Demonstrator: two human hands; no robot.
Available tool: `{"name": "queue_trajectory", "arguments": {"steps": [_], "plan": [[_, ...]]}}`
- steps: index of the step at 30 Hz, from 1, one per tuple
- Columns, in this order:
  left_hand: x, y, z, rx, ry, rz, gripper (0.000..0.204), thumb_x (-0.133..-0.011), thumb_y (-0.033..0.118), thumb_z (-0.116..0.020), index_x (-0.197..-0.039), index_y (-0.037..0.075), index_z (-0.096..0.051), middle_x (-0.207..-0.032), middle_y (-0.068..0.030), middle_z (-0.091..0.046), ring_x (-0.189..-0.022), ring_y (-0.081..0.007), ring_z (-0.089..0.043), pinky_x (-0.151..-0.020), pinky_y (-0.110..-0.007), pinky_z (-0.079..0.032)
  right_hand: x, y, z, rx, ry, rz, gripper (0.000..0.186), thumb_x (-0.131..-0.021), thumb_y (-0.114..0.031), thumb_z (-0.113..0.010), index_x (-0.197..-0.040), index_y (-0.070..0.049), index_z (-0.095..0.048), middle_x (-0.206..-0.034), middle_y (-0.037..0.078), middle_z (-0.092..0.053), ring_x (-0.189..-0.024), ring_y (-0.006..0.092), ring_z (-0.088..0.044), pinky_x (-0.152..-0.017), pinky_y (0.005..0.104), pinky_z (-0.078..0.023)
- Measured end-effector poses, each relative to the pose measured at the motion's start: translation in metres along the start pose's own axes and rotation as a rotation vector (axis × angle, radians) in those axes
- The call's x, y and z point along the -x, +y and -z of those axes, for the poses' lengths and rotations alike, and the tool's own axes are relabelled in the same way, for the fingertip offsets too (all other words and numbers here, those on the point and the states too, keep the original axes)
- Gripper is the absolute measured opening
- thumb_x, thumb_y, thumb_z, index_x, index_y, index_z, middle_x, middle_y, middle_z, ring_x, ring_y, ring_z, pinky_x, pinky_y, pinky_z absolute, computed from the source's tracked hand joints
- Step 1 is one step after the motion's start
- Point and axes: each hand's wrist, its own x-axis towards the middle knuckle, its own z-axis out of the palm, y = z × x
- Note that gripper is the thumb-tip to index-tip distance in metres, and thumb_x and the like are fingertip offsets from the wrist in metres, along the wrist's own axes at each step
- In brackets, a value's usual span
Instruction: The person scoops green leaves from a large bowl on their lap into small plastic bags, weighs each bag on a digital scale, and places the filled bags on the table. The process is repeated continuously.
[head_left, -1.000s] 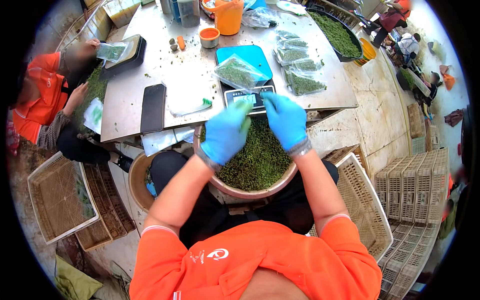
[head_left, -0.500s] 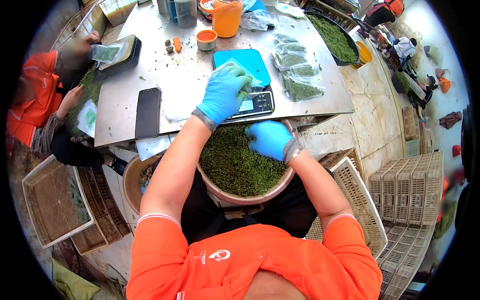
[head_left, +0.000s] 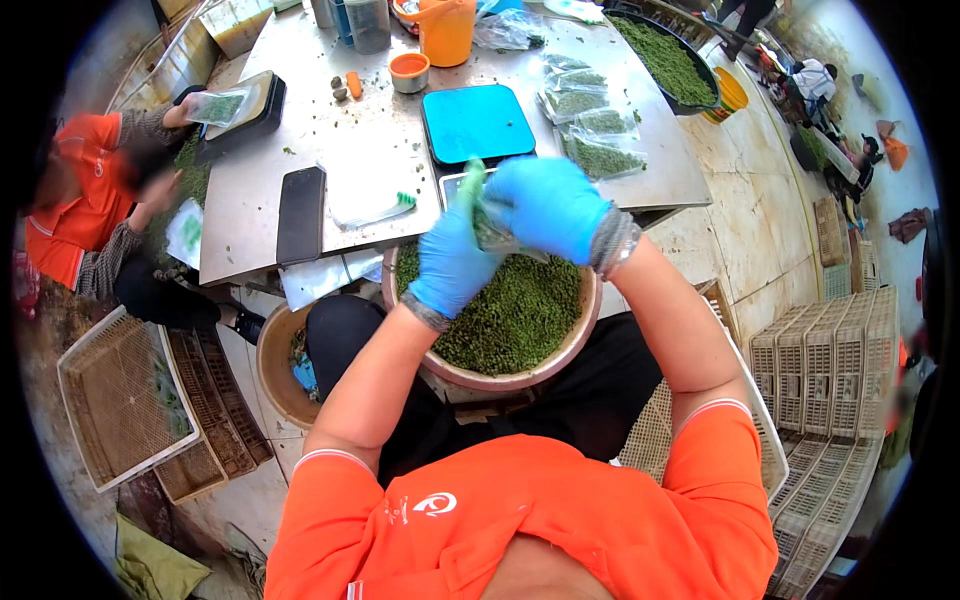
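Over a round basin (head_left: 592,310) of small green berries, my two hands meet around a small clear plastic bag (head_left: 492,238) with green contents. My left hand (head_left: 452,262) is closed on the bag, its green-tinged glove fingertip pointing up. From the right, my right hand (head_left: 555,208) comes against the top of the bag, fingers curled inward and their tips hidden. Both hands wear blue gloves. Just beyond them is a digital scale with a bright blue platform (head_left: 478,122); my hands partly cover its display.
Filled clear bags (head_left: 602,158) lie in a row on the metal table (head_left: 265,150). A dark phone (head_left: 300,215) and flat clear bags (head_left: 368,212) lie near its front edge. A co-worker (head_left: 80,220) sits at left. Crates (head_left: 825,360) stand at right.
My left hand has lifted the bag off the scale and drawn it toward me over the basin. My right hand has risen from the berries to meet it.
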Motion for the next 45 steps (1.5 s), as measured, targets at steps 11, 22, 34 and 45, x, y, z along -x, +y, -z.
{"name": "queue_trajectory", "arguments": {"steps": [11, 22, 34, 45], "plan": [[0.056, -0.023, -0.078, 0.464, -0.278, 0.009, 0.066, -0.074, 0.002, -0.076, -0.133, 0.000, -0.048, -0.123, -0.0116, -0.061, -0.109, -0.0174, -0.060, -0.095, -0.030, -0.048, 0.094, 0.019, -0.027, -0.410, -0.513, 0.012, 0.030, -0.079, -0.031, -0.065, -0.106, -0.018, -0.071, -0.089, 0.012, -0.069, -0.083, 0.0293, -0.067, -0.081, 0.0389, -0.052], [0.047, -0.005, -0.094, 0.369, -0.359, 0.046, 0.062, -0.078, -0.001, -0.073, -0.134, -0.002, -0.048, -0.128, -0.0120, -0.059, -0.114, -0.0174, -0.058, -0.095, -0.029, -0.048, 0.130, 0.047, -0.033, -0.245, -0.315, -0.012, 0.031, -0.078, -0.027, -0.069, -0.107, -0.014, -0.069, -0.089, 0.012, -0.069, -0.080, 0.0304, -0.067, -0.075, 0.0397, -0.053], [-0.039, 0.031, -0.107, 0.523, -0.447, 0.197, 0.015, -0.083, 0.007, -0.069, -0.096, 0.001, -0.067, -0.088, -0.0044, -0.069, -0.076, -0.0097, -0.061, -0.069, -0.026, -0.052, 0.177, 0.103, -0.003, -0.908, 0.649, -0.439, 0.040, -0.080, -0.012, -0.074, -0.119, -0.009, -0.064, -0.092, 0.002, -0.064, -0.070, 0.0078, -0.058, -0.069, 0.0280, -0.052], [-0.170, 0.062, -0.184, -0.892, -0.343, -0.164, 0.053, -0.081, 0.056, -0.064, -0.105, 0.009, -0.069, -0.102, -0.0209, -0.067, -0.093, -0.0327, -0.067, -0.081, -0.046, -0.053, 0.309, 0.200, -0.093, -1.427, 0.858, -0.838, 0.036, -0.097, -0.032, -0.053, -0.116, -0.004, -0.065, -0.103, 0.009, -0.068, -0.089, 0.0178, -0.067, -0.072, 0.0314, -0.058]]}}
